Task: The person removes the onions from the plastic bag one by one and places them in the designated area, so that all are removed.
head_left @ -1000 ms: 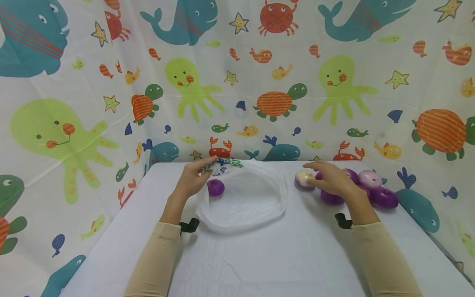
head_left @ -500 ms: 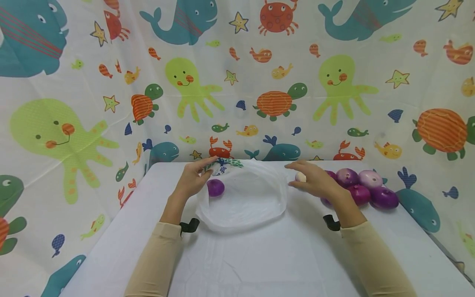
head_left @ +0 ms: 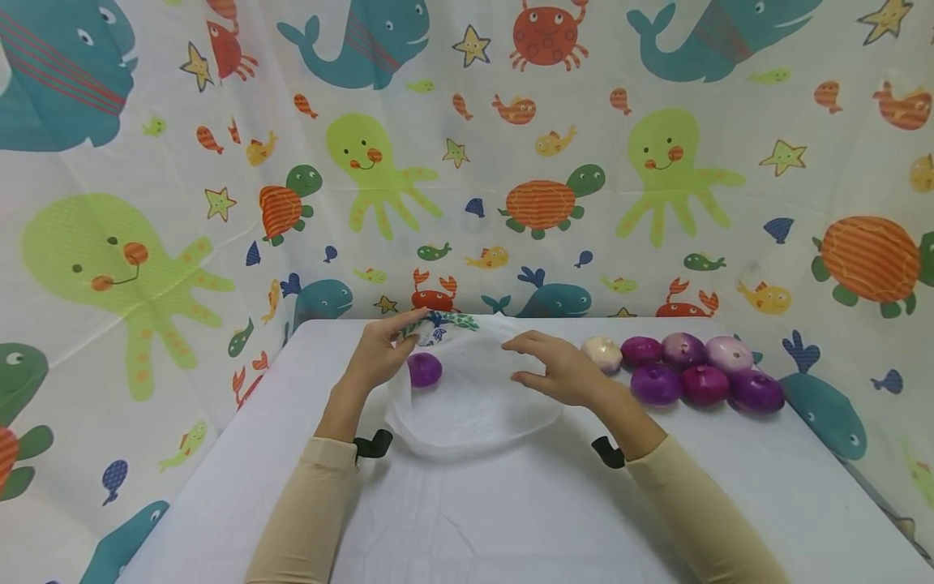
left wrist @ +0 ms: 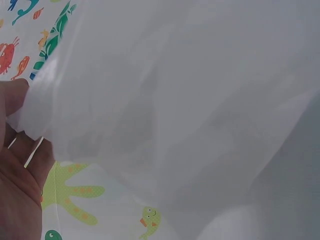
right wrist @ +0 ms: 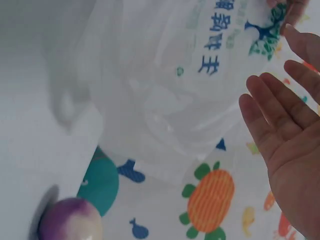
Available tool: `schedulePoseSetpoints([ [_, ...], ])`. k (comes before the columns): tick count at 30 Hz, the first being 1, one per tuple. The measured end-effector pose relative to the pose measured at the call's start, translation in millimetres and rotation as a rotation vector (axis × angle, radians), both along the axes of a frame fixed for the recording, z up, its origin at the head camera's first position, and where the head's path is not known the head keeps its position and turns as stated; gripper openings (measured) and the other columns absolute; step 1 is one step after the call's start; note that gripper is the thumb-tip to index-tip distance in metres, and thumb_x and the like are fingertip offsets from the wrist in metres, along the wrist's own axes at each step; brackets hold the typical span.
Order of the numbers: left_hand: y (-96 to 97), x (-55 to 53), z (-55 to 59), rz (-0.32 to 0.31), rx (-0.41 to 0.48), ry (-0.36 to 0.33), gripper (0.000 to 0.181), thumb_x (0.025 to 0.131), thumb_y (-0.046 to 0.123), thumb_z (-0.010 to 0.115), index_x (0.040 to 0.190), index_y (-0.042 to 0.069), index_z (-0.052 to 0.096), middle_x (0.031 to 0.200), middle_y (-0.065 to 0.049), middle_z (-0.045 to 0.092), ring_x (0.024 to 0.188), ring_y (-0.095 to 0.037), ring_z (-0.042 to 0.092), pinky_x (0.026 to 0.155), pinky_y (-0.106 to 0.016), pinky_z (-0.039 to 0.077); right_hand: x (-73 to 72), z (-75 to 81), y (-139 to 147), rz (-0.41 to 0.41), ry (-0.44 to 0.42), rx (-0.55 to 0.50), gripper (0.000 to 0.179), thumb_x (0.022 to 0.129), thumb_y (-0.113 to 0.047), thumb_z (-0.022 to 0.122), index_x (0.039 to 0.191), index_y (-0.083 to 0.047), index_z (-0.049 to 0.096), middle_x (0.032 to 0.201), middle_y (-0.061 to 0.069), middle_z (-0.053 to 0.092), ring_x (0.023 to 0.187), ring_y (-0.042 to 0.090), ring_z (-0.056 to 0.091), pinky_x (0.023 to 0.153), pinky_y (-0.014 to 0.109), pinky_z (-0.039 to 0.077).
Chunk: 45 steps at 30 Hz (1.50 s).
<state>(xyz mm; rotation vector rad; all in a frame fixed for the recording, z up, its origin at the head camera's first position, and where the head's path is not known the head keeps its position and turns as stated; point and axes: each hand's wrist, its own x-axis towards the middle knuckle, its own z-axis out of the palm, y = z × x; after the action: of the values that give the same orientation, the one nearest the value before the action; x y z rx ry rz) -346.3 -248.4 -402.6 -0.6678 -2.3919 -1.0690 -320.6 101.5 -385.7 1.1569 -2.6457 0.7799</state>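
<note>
A white plastic bag [head_left: 474,405] with green and blue print lies with its mouth spread wide on the table. My left hand [head_left: 375,353] pinches the bag's upper left edge between thumb and fingers; the left wrist view shows that hand [left wrist: 22,165] at the rim of the thin plastic [left wrist: 150,100]. Inside the bag, at its left side, sits a purple onion [head_left: 425,370]. Over the bag's right part is my right hand [head_left: 558,369], fingers extended and apart. Its palm [right wrist: 295,165] shows bare in the right wrist view, holding nothing.
Right of the bag, several peeled onions stand in two rows, among them a dark purple one [head_left: 705,385] and a pale one [head_left: 601,354] nearest the bag. A white cloth covers the table [head_left: 481,519]. Behind it hangs a sea-animal print curtain [head_left: 467,162].
My right hand has moved left from beside the pale onion to over the bag, bringing the onions into full view. The left hand keeps its grip on the bag and has not moved.
</note>
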Motion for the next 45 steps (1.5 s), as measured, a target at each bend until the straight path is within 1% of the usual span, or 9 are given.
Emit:
schedulePoseSetpoints([
  [6,0.3,1.6,1.6,0.001,-0.002,0.001,0.052,0.097,0.001,0.067,0.145,0.020,0.064,0.147,-0.002,0.064,0.135,-0.027,0.061,0.101,-0.048,0.056,-4.5,-8.3,-22.5,0.041,0.028,0.028,0.050,0.096,-0.026,0.076,0.143,-0.019,0.062,0.144,0.000,0.064,0.136,0.023,0.058,0.108,0.045,0.052],
  [10,0.4,2.4,2.6,0.003,-0.002,0.004,0.052,0.096,0.000,0.067,0.144,0.021,0.064,0.146,-0.002,0.064,0.134,-0.027,0.062,0.100,-0.048,0.057,-9.0,-14.0,-38.3,0.062,0.037,0.052,0.050,0.096,-0.029,0.076,0.143,-0.021,0.062,0.143,-0.002,0.064,0.136,0.020,0.058,0.108,0.043,0.052],
  [15,-0.2,2.2,2.6,0.002,0.000,0.001,0.052,0.097,0.001,0.068,0.144,0.021,0.064,0.147,-0.002,0.064,0.134,-0.027,0.062,0.100,-0.048,0.057,-17.5,-22.3,-57.9,0.090,0.042,0.076,0.050,0.096,-0.029,0.076,0.143,-0.019,0.062,0.140,0.000,0.066,0.127,0.020,0.062,0.104,0.038,0.054],
  [18,-0.4,1.9,2.3,0.000,0.002,0.005,0.051,0.097,0.001,0.068,0.144,0.020,0.064,0.146,-0.002,0.064,0.134,-0.027,0.062,0.100,-0.048,0.057,-24.3,-27.4,-68.8,0.090,0.028,0.097,0.050,0.096,-0.030,0.076,0.143,-0.019,0.063,0.139,0.001,0.066,0.125,0.020,0.063,0.103,0.036,0.054],
  [24,-0.4,1.4,3.4,-0.007,0.001,0.020,0.050,0.096,0.001,0.068,0.143,0.017,0.065,0.145,-0.004,0.065,0.132,-0.028,0.063,0.100,-0.049,0.057,-33.6,-32.9,-87.1,0.079,0.023,0.183,0.051,0.096,-0.033,0.076,0.143,-0.016,0.063,0.141,0.001,0.066,0.131,0.019,0.060,0.108,0.037,0.051],
  [32,-0.8,1.4,3.9,-0.011,0.004,0.004,0.050,0.097,0.002,0.068,0.144,0.021,0.064,0.146,-0.002,0.064,0.136,-0.027,0.061,0.102,-0.048,0.056,-40.6,-38.2,-107.9,0.065,-0.029,0.236,0.059,0.095,-0.033,0.076,0.150,-0.020,0.056,0.153,0.001,0.058,0.144,0.022,0.051,0.115,0.042,0.046],
  [35,-0.7,1.5,3.8,-0.015,0.005,0.005,0.050,0.097,0.002,0.068,0.144,0.021,0.064,0.146,-0.002,0.064,0.136,-0.027,0.061,0.101,-0.048,0.056,-42.1,-41.2,-114.5,0.055,-0.044,0.258,0.061,0.095,-0.033,0.076,0.152,-0.022,0.055,0.154,0.002,0.057,0.144,0.022,0.051,0.115,0.043,0.046],
  [39,-0.5,1.9,3.6,-0.018,0.008,0.012,0.050,0.097,0.001,0.068,0.144,0.019,0.065,0.146,-0.003,0.064,0.136,-0.028,0.060,0.101,-0.051,0.055,-42.9,-42.3,-121.4,0.059,-0.043,0.283,0.064,0.096,-0.033,0.074,0.155,-0.023,0.050,0.158,0.002,0.053,0.146,0.022,0.049,0.116,0.043,0.044],
  [45,-0.9,1.5,2.9,-0.018,0.007,0.030,0.051,0.096,0.000,0.068,0.144,0.020,0.065,0.146,-0.003,0.064,0.135,-0.029,0.061,0.101,-0.053,0.055,-44.7,-39.2,-131.5,0.096,-0.011,0.302,0.067,0.098,-0.032,0.072,0.159,-0.022,0.044,0.167,-0.001,0.041,0.154,0.021,0.037,0.121,0.043,0.038],
])
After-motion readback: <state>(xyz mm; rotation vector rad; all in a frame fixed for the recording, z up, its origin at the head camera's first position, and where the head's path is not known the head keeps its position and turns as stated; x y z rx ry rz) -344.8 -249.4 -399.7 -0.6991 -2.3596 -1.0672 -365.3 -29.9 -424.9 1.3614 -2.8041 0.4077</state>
